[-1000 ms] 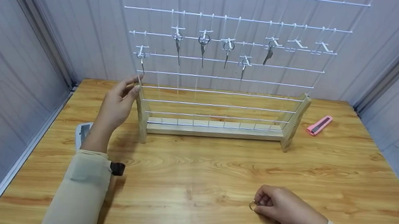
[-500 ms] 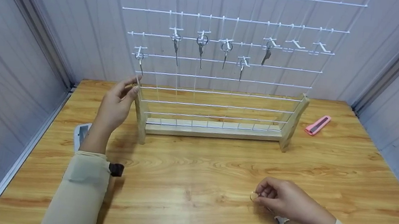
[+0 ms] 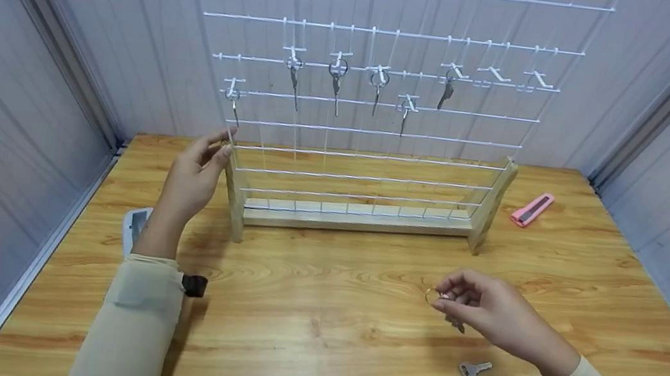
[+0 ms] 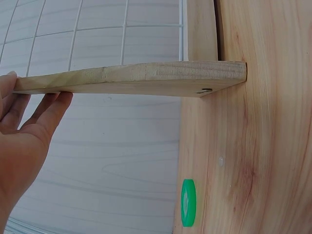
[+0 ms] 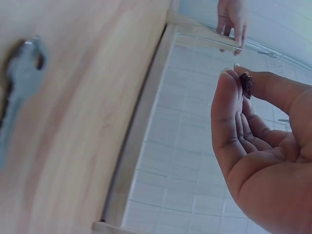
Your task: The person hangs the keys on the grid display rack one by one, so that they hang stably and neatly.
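Note:
My left hand (image 3: 198, 173) holds the top of the left wooden upright (image 3: 234, 194) of a white wire grid rack (image 3: 368, 133); in the left wrist view its fingers and thumb lie on either side of the board (image 4: 146, 78). Over the table, my right hand (image 3: 484, 308) pinches a brass-coloured key ring (image 3: 429, 296) between thumb and fingers. A key (image 3: 458, 325) hangs below that hand, mostly hidden. One loose silver key (image 3: 474, 370) lies on the table beneath. Several ringed keys (image 3: 338, 81) hang from white hooks on the grid.
Two hooks (image 3: 537, 80) at the grid's upper right carry no keys. A pink box-cutter-like object (image 3: 532, 209) lies right of the rack, and a pale grey object (image 3: 135, 230) is partly behind the left forearm. A green disc (image 4: 188, 203) shows beside the upright. Panel walls surround the table.
My right hand has risen off the table and moved forward with the key ring, uncovering the loose key. The left hand has stayed on the upright.

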Demonstrator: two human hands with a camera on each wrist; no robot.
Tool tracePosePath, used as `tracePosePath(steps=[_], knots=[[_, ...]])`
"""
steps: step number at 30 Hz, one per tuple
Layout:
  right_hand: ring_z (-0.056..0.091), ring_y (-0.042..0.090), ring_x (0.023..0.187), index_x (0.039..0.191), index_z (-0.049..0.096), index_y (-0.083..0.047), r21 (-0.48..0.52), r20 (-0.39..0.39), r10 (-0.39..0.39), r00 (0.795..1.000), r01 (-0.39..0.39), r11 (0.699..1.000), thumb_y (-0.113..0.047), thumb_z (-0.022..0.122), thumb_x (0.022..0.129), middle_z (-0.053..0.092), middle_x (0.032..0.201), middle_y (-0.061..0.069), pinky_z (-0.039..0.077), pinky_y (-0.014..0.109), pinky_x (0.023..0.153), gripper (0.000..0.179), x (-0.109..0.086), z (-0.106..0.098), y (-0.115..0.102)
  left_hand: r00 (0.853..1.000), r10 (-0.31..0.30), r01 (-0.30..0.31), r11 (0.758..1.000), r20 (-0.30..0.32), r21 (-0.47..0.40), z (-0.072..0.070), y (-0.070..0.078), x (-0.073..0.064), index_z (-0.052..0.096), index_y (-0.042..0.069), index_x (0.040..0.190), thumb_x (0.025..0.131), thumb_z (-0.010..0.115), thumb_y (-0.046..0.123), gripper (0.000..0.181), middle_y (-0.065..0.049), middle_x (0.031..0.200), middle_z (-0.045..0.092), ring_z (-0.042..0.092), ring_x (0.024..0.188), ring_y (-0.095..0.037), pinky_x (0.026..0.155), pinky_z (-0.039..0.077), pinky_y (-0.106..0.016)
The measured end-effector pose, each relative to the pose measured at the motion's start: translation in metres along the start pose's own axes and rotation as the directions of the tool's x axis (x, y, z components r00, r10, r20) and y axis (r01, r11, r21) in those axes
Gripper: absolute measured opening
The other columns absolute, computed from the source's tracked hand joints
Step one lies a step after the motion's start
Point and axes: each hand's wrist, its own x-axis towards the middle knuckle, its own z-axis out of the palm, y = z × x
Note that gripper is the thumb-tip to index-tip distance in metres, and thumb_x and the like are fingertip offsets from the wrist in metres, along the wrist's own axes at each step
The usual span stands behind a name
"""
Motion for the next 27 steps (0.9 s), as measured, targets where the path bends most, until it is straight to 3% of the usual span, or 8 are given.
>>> tracePosePath(steps=[8,20,27], knots=[[0.071,0.009,0.082,0.118,0.069,-0.005,0.029,-0.100,-0.065,0.993,0.068,0.997,-0.026,0.076,0.102,0.075,0.096,0.007,0.063,0.025,0.068,0.027,0.005,-0.010,-0.016,1.000,0.006,-0.006,1.000,0.000,-0.003,-0.001,0.000,-0.001,0.055,0.014,0.156,0.113,0.054,0.027,0.045,-0.009,0.160,0.056,0.052,0.151,-0.029,0.128,0.046,-0.047],[0.070,0.009,0.083,0.116,0.070,-0.004,0.043,-0.226,-0.132,0.965,0.145,0.988,-0.020,0.077,0.100,0.074,0.097,0.007,0.060,0.021,0.066,0.023,0.013,-0.023,-0.042,1.000,0.015,-0.015,1.000,-0.011,0.005,0.000,-0.001,0.001,0.055,0.012,0.155,0.114,0.053,0.024,0.043,-0.009,0.160,0.056,0.053,0.150,-0.030,0.127,0.047,-0.046],[0.072,0.008,0.084,0.119,0.069,-0.002,0.068,-0.306,-0.173,0.936,0.203,0.977,-0.014,0.076,0.100,0.075,0.100,-0.001,0.062,0.019,0.069,0.023,0.022,-0.040,-0.059,1.000,0.020,-0.020,1.000,0.000,-0.009,0.001,0.000,0.000,0.056,0.015,0.156,0.114,0.053,0.026,0.043,-0.009,0.160,0.055,0.052,0.151,-0.031,0.126,0.048,-0.046]])
